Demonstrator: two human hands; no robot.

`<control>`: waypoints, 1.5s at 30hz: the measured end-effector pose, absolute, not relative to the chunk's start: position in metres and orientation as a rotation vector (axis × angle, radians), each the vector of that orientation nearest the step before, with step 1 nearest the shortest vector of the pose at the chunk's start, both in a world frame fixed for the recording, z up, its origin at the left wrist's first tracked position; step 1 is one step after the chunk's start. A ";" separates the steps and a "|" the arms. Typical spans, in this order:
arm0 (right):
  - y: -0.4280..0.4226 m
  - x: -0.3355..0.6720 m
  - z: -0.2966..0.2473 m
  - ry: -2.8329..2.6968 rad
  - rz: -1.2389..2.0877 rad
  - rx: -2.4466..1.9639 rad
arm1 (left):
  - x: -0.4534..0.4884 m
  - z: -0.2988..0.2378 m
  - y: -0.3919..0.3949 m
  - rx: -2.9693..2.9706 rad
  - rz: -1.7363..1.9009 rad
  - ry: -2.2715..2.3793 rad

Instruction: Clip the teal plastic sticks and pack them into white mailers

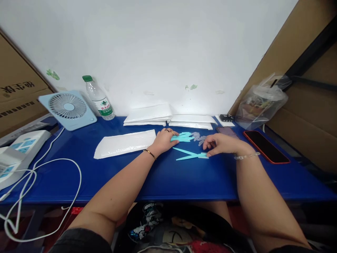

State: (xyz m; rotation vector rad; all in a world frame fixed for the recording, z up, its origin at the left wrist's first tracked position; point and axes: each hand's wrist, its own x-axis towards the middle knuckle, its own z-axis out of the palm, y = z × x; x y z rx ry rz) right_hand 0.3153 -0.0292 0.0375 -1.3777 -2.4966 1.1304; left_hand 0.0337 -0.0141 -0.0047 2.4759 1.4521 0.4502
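My left hand (166,139) rests at the left end of a small pile of turquoise plastic strips (185,137), its thumb and fingers closed around that end. Just nearer to me, more pointed turquoise strips (188,156) lie in a V on the table, their tips spread to the left. My right hand (219,143) is curled at the right end of the V, with the thumb against a strip's end. Pale translucent pieces (196,136) lie between the pile and my right hand. What the curled right fingers cover is hidden.
A white padded mailer (123,144) lies left on the blue table (163,182). More mailers (147,115) are stacked by the wall. A fan (70,109), water bottle (101,102) and power strip (23,151) stand left. Phone (266,147) and bagged cup (260,102) are right.
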 end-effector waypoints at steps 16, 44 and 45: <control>-0.033 0.298 0.032 -2.425 0.989 -1.188 | 0.044 0.011 -0.037 2.665 0.405 1.118; -0.030 0.258 0.023 -1.390 1.289 -1.029 | 0.048 0.018 -0.031 2.155 0.566 1.095; -0.028 0.261 0.023 -1.388 1.289 -1.053 | 0.047 0.019 -0.030 2.179 0.564 1.136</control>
